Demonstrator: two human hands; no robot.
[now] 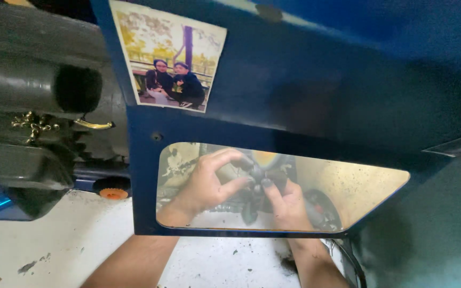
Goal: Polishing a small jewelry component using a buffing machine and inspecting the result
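**Both hands on a small dark part behind the guard window**

Far left: a dark grey machine body (33, 101) with a brass-coloured fitting (34, 125) on its side, and an orange wheel-like knob (113, 192) low beside it. These sit well apart from the hands and are not being touched.

Centre: a blue metal guard (305, 90) hangs in front of the work, with a photograph (169, 56) stuck near its top left corner. A clear window (348, 186) is let into the lower part of the guard, and both hands are seen through it, forearms coming up from under its bottom edge.

Left hand (205, 186): raised, wrist bent, thumb and fingers curled in toward a small dark part (256, 174). The fingertips (244, 184) appear pinched on its left side.

Right hand (288, 205): lower and just beside the left, fingers reaching up to the same dark part, touching it from the right. Grip looks closed on it, though the yellowed window blurs the detail.

Progress, as a judgement: the part is in hand and being worked on by both hands together, mid-step. Whether it is being fitted or removed cannot be told. Nothing lies set aside on the pale, speckled bench top (70, 240) below.

Far right: dark cable (354, 264) looping down by the right forearm; beyond it, shadow.
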